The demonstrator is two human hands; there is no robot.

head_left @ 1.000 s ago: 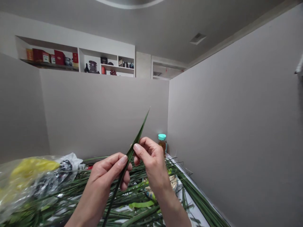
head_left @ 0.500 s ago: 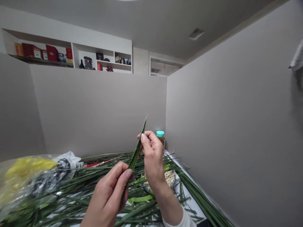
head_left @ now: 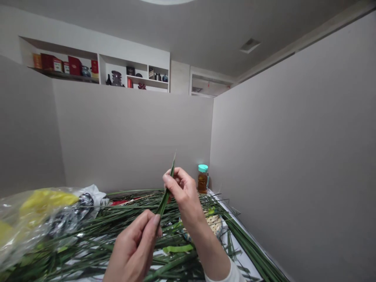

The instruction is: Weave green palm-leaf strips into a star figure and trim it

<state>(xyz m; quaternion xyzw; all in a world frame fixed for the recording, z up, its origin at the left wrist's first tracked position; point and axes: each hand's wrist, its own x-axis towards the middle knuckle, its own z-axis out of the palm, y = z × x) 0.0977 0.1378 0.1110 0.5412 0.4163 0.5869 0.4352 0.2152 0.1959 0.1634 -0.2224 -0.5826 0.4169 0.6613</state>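
Note:
A long, narrow green leaf [head_left: 163, 203] runs upward between my two hands, its pointed tip standing above the fingers. My left hand [head_left: 133, 244] pinches its lower part between thumb and forefinger. Higher up, my right hand [head_left: 183, 192] is closed on the leaf near the tip, the thumb lying across it. The leaf looks folded lengthwise, but the part inside the fingers is hidden. Below both hands, many loose green leaves [head_left: 96, 231] cover the white tabletop. Behind the right wrist lies a cream, dark-dotted item [head_left: 215, 224], partly covered.
A bottle with a turquoise lid [head_left: 202, 180] stands at the back corner. Clear and yellow plastic bags [head_left: 47, 207] lie at the left. A bundle of long leaves [head_left: 249, 239] follows the right edge. Grey partitions [head_left: 135, 137] enclose the table; a shelf [head_left: 147, 81] holds ornaments beyond.
My right hand has shifted slightly left, and its thumb now lies across the leaf. The leaf stands a little lower and looks narrower near the top. The view has shifted slightly.

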